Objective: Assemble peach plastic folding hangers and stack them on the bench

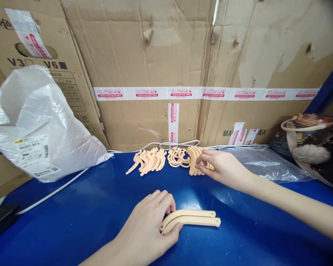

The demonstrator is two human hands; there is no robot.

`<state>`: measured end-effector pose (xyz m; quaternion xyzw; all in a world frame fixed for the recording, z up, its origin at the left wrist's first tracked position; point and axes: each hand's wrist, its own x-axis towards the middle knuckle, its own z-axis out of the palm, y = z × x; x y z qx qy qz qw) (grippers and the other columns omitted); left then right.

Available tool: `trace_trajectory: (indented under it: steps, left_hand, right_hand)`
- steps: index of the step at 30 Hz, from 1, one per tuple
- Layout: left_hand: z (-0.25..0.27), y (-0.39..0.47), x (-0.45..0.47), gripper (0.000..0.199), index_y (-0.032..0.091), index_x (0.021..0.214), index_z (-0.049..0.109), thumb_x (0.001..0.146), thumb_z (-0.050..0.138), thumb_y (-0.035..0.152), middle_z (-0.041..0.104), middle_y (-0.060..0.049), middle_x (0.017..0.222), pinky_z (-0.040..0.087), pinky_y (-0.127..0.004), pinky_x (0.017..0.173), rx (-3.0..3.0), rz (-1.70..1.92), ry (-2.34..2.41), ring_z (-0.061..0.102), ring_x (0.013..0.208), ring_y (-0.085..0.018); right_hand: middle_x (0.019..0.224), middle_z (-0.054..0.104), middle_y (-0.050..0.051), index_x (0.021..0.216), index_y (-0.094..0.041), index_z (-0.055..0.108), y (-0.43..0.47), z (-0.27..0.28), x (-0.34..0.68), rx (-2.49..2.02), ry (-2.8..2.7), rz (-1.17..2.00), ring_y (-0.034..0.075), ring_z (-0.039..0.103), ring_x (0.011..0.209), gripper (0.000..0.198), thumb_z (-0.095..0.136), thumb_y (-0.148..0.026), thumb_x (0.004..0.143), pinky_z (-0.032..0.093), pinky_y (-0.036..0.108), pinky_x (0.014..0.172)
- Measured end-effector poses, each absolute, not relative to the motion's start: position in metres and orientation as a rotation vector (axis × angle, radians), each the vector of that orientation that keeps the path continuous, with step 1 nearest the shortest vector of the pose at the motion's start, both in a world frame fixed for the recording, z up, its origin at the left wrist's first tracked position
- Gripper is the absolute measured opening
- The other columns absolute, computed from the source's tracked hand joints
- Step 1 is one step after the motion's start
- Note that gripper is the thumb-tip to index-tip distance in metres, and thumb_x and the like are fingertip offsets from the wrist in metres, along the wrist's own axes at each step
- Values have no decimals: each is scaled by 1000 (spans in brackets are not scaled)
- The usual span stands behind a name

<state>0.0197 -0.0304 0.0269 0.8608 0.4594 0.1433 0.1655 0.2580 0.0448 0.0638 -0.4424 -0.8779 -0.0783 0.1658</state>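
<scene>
On the big blue table top (pixel 86 207), the left hand (pixel 147 229) is pinching two long curved peach plastic strips (pixel 191 218) near the front edge while the right hand (pixel 222 166), fingers spread, is touching the little peach pile (pixel 195 159) by the cardboard, which might be knocked and scattered.
</scene>
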Motion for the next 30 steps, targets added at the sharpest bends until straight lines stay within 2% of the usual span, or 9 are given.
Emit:
trace_trajectory:
  steps: [7, 12, 19, 25, 27, 30]
  left_hand:
    - [28, -30, 19, 8, 21, 83, 50, 77, 54, 23, 56, 0, 83, 39, -33, 71, 2467, 421, 1307, 51, 79, -20]
    - [28, -30, 19, 14, 21, 87, 50, 75, 56, 24, 57, 0, 84, 39, -34, 70, 2470, 427, 1302, 51, 79, -20]
    - [27, -32, 20, 10, 21, 82, 49, 74, 54, 22, 56, 0, 83, 39, -34, 71, 2450, 414, 1297, 51, 79, -20]
    - [28, -34, 23, 11, 22, 82, 50, 71, 54, 20, 56, 1, 83, 38, -31, 69, 2327, 413, 1309, 53, 79, -19]
    - [29, -35, 24, 11, 22, 81, 50, 71, 55, 21, 57, 2, 82, 38, -31, 70, 2307, 412, 1305, 53, 79, -18]
    - [32, -36, 26, 11, 21, 78, 50, 69, 56, 21, 56, 2, 80, 38, -30, 69, 2283, 373, 1317, 53, 79, -18]
  right_hand:
    - [85, 63, 8, 82, -16, 69, 87, 60, 232, -1346, -2533, -276, 21, 59, 85, 21, 53, -28, 89, 41, 28, 69]
    - [81, 66, 9, 81, -17, 71, 104, 51, 223, -1363, -2564, -252, 23, 61, 83, 14, 58, -22, 84, 41, 31, 69]
    - [72, 65, 6, 78, -16, 68, 111, 55, 222, -1295, -2538, -206, 19, 59, 70, 12, 57, -18, 82, 38, 30, 65]
    - [74, 62, 1, 83, -17, 66, 67, 74, 233, -1104, -2556, -128, 15, 55, 73, 14, 56, -25, 88, 39, 27, 69]
    - [79, 63, 2, 83, -19, 66, 40, 71, 240, -995, -2598, -23, 15, 56, 77, 13, 56, -26, 88, 38, 28, 71]
    - [75, 61, 2, 81, -20, 65, 3, 57, 249, -935, -2643, 70, 15, 53, 73, 18, 53, -28, 91, 36, 29, 68]
